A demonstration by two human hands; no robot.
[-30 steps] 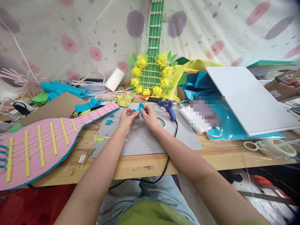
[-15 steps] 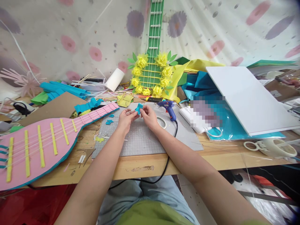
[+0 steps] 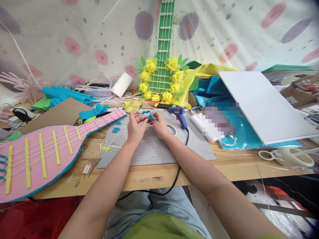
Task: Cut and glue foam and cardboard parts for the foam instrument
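A small piece of blue crepe paper (image 3: pixel 149 115), curled at its edges, is held between my two hands above the grey cutting mat (image 3: pixel 149 152). My left hand (image 3: pixel 137 126) pinches its left side with thumb and fingers. On the other side, my right hand (image 3: pixel 160 124) grips it, fingers partly hidden. Just right of my right hand a roll of white tape (image 3: pixel 173 128) lies on the mat, partly covered. Beyond it rests a blue glue gun (image 3: pixel 179 116) with a black cable. Several blue-tipped sticks (image 3: pixel 116 129) lie left of my left hand.
A pink paper lute-shaped instrument (image 3: pixel 50 152) lies on the left. At the back stands a green one (image 3: pixel 159 79) ringed with yellow flowers. A white board (image 3: pixel 264 106) leans at right, near scissors (image 3: pixel 267 154). The table's front edge (image 3: pixel 159 177) is close to me.
The blue crepe paper has gone from a flat, upright piece to a curled, narrower shape. My left hand has turned and its fingers have lifted; my right hand has stayed nearly in place.
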